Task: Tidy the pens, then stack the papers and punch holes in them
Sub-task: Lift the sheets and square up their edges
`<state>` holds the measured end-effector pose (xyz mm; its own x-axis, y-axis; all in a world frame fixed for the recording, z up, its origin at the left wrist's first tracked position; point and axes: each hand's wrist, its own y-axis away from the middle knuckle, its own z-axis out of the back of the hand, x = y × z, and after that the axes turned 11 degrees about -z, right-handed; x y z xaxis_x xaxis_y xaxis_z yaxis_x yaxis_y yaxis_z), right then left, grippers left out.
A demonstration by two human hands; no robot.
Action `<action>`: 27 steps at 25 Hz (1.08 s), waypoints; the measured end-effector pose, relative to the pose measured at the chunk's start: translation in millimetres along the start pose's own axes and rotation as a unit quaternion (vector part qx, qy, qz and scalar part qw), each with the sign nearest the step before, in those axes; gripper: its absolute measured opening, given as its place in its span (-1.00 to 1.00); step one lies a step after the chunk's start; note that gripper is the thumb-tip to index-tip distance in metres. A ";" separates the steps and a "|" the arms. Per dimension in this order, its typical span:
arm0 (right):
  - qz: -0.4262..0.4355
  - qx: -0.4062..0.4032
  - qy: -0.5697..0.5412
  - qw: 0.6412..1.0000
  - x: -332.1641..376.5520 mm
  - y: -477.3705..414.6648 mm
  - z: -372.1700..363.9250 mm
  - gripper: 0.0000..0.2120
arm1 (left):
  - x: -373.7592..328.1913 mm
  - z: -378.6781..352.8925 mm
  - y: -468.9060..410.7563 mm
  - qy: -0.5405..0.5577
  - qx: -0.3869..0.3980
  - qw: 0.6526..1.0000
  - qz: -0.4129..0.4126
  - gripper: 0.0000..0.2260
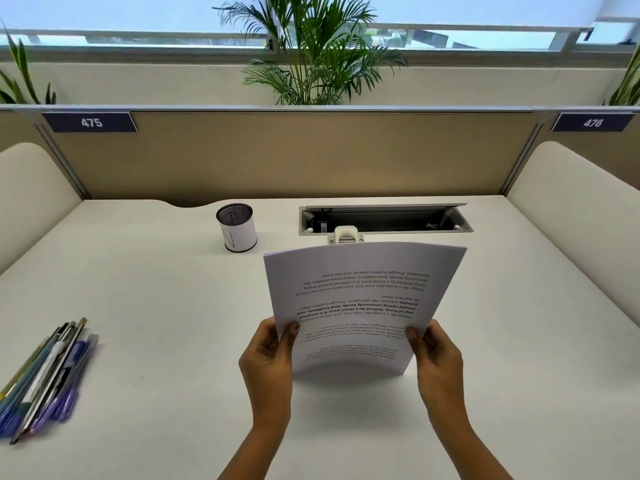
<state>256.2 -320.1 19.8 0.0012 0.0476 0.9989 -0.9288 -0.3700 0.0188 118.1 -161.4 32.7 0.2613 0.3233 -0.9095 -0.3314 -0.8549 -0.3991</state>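
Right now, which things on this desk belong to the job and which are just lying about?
Job:
- papers, held by left hand and right hand
- punch, partly hidden behind the papers
- pens, bunched at the desk's left edge
- cup, empty mesh holder, likely for the pens

Lying about:
- cable tray, lid open
- plant behind the divider
- desk labels 475 and 476

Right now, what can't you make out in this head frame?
- Hole punch: only its top shows; the papers cover the rest.
- Sheet count: the papers' edges are too fine to count.
- Pens: blurred, and the left edge cuts off their near ends.
- Cup: its inside is too dark to tell what it holds.
- Cable tray: contents too small and dark.
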 end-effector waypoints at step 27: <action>0.308 0.143 0.529 0.778 118.5 -26.6 -11.7 -0.79 | 13.7 4.9 -15.3 -0.080 0.002 0.997 0.005 -0.89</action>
<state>276.7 -293.8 137.2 -0.8569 0.4614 0.2298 -0.5128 -0.8086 -0.2885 122.4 -142.0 25.7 0.1098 0.3766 -0.9199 -0.3371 -0.8565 -0.3908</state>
